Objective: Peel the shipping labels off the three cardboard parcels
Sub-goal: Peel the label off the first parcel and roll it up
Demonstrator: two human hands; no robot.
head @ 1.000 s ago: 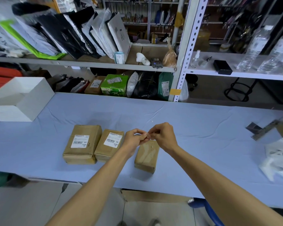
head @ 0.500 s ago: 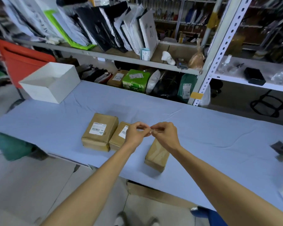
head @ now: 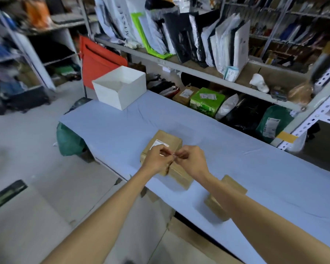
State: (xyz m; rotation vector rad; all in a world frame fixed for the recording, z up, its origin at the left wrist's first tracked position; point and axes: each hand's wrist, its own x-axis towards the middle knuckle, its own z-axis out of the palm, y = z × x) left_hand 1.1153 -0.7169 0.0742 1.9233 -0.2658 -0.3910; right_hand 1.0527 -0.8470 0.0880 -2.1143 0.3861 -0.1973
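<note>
Three brown cardboard parcels lie near the front edge of the blue-covered table (head: 255, 168). The far-left parcel (head: 170, 139) shows a white shipping label (head: 158, 144) on its top. The middle parcel (head: 181, 177) is mostly hidden under my hands. The right parcel (head: 216, 206) lies partly under my right forearm, with no label showing on it. My left hand (head: 155, 161) and my right hand (head: 191, 161) meet above the parcels, fingertips pinched together on a small crumpled strip of peeled label (head: 170, 154).
A white open box (head: 120, 88) stands at the table's far left end, with a red bin (head: 97, 60) behind it. A green bag (head: 69, 140) sits on the floor by the table end. Shelves with mailers and packages (head: 206, 101) run behind the table.
My view has swung left, so the parcels and hands sit further right and more floor shows. Both hands stay pinched together on the small strip.
</note>
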